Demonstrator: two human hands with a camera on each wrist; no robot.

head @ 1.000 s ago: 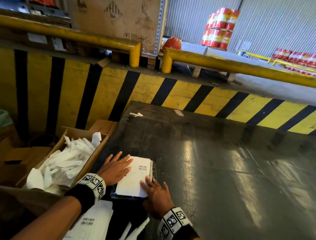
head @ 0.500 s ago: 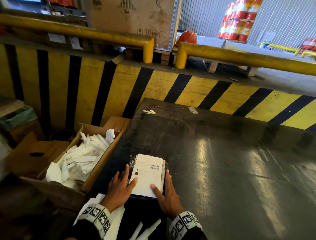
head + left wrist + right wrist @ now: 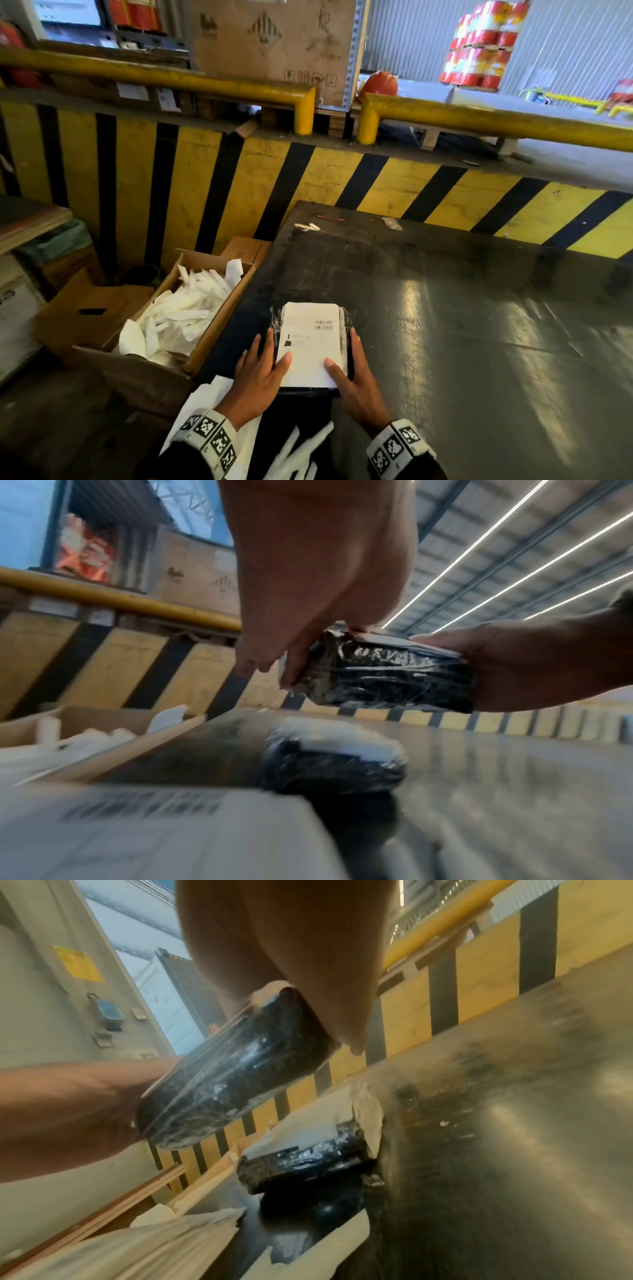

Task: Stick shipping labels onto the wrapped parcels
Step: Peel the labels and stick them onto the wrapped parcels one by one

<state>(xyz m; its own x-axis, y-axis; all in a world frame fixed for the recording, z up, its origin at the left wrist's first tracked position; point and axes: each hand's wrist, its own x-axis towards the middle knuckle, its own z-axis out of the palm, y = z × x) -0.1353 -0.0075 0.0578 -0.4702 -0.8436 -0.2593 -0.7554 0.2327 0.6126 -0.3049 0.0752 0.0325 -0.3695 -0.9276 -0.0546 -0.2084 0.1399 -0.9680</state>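
Note:
A black film-wrapped parcel [image 3: 346, 320] carries a white shipping label [image 3: 310, 342] with a barcode on its top face. My left hand [image 3: 260, 370] grips its left side, thumb on the label. My right hand [image 3: 356, 377] grips the right side the same way. The wrist views show the parcel [image 3: 383, 677] [image 3: 232, 1085] held above the table. Below it a second wrapped parcel [image 3: 335, 761] [image 3: 304, 1158] with a white label lies on the table.
The dark shiny table [image 3: 445, 325] stretches right and forward. A cardboard box [image 3: 222, 318] of white backing strips stands at its left edge. Loose white sheets [image 3: 205, 404] lie by the near edge. A yellow-black striped barrier [image 3: 308, 178] backs the table.
My hands went from lying flat on and beside the label to gripping the parcel by its two sides, thumbs on the label.

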